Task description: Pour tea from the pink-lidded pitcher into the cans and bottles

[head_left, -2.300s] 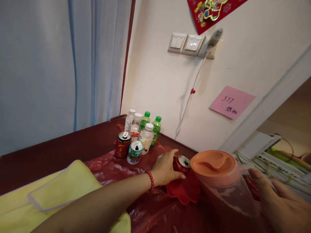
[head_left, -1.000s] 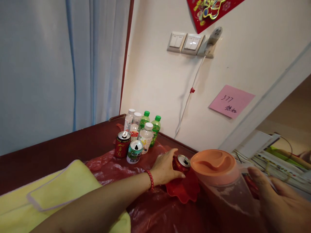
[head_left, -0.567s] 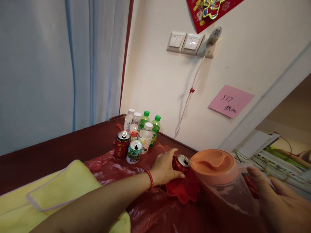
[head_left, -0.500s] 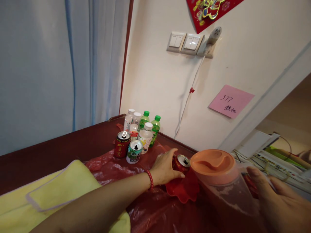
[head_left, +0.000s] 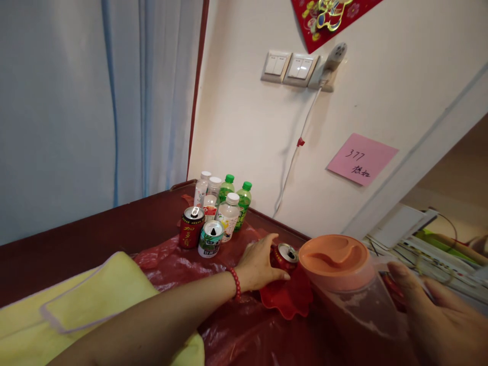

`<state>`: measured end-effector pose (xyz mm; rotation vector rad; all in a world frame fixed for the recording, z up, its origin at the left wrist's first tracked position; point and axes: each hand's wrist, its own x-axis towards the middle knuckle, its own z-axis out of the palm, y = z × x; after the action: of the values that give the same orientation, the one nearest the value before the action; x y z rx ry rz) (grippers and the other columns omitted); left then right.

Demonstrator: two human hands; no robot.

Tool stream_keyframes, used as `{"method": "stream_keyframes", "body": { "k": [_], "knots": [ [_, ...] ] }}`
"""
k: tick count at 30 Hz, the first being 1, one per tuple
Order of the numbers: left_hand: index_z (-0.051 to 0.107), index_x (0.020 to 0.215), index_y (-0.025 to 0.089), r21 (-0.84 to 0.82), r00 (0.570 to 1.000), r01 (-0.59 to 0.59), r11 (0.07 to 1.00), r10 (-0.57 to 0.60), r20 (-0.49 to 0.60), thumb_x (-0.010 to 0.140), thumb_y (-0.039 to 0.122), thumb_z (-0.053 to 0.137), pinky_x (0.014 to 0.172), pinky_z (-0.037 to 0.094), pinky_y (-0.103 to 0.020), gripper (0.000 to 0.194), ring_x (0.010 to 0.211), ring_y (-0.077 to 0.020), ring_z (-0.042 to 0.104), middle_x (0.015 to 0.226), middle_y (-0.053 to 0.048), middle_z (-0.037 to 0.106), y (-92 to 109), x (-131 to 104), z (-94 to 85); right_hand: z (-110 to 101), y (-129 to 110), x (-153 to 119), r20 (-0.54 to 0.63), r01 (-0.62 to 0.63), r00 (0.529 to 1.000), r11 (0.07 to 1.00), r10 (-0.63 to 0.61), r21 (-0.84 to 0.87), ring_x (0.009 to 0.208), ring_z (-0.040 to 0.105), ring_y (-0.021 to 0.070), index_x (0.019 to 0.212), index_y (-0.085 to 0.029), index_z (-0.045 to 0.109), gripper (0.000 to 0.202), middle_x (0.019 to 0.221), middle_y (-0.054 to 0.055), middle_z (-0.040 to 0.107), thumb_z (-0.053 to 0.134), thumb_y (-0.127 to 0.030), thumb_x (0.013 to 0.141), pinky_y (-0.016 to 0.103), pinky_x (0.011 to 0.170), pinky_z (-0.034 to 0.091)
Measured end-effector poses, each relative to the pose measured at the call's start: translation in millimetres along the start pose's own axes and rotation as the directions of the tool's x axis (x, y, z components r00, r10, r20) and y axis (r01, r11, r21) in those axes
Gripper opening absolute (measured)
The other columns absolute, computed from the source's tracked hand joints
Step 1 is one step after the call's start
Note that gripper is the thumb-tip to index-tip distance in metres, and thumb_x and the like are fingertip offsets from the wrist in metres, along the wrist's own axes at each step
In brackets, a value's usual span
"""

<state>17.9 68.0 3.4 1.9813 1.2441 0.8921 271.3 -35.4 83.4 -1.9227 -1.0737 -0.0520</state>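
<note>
We see the left hand point(head_left: 259, 264) curved around a red can point(head_left: 281, 262), its thumb on the near side and its forefinger on the far side. The right hand point(head_left: 438, 310) is bent around the handle side of an orange-lidded pitcher point(head_left: 362, 300); its lower fingers we cannot see. The can is just beside the pitcher, so the gap between these 2 is narrow. Farther left, 3 white-capped bottles point(head_left: 229, 221), 2 green-capped bottles point(head_left: 243, 206) and 2 other cans point(head_left: 211, 243) stand close together, near the edge where the table point(head_left: 95, 223) meets the wall point(head_left: 244, 132). If the can stands on the red wavy-edged piece point(head_left: 288, 301), we cannot tell. The pitcher's base fades into shadow, and the right wrist is cut off.
</note>
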Motion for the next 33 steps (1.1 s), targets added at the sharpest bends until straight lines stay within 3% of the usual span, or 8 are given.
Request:
{"method": "stream_keyframes", "body": {
  "k": [3,7,33],
  "knots": [
    [0.045,0.152,0.018,-0.002,1.000,-0.003,1.000,0.003,-0.002,0.060,0.044,0.096,0.113,0.044,-0.055,0.108,0.130,-0.0402,0.059,0.143,-0.016,0.064,-0.5,0.2,0.1,-1.0,-2.0,-0.2,0.015,-0.111,0.994,0.994,0.111,-0.017,0.082,0.061,0.0301,0.084,-0.027,0.071,0.050,0.074,0.002,0.069,0.060,-0.076,0.082,0.038,0.068,0.041],
    [0.045,0.152,0.019,0.000,1.000,0.001,1.000,-0.001,0.003,0.060,0.044,0.096,0.113,0.044,-0.055,0.108,0.130,-0.0398,0.059,0.143,-0.016,0.064,-1.5,0.7,0.6,-1.5,-2.9,1.1,0.023,-0.130,0.991,0.991,0.130,-0.016,0.086,0.064,0.0318,0.086,-0.028,0.071,0.049,0.075,0.001,0.071,0.060,-0.076,0.080,0.038,0.068,0.042],
    [0.045,0.153,0.020,0.009,1.000,0.008,1.000,-0.008,-0.001,0.060,0.045,0.095,0.114,0.043,-0.053,0.108,0.132,-0.0392,0.058,0.145,-0.015,0.063,-1.2,0.1,1.2,0.9,3.8,5.9,0.002,-0.104,0.995,0.993,0.104,-0.062,0.086,0.067,0.0314,0.087,-0.028,0.072,0.055,0.075,-0.002,0.072,0.055,-0.080,0.078,0.036,0.065,0.044]
  ]
}}
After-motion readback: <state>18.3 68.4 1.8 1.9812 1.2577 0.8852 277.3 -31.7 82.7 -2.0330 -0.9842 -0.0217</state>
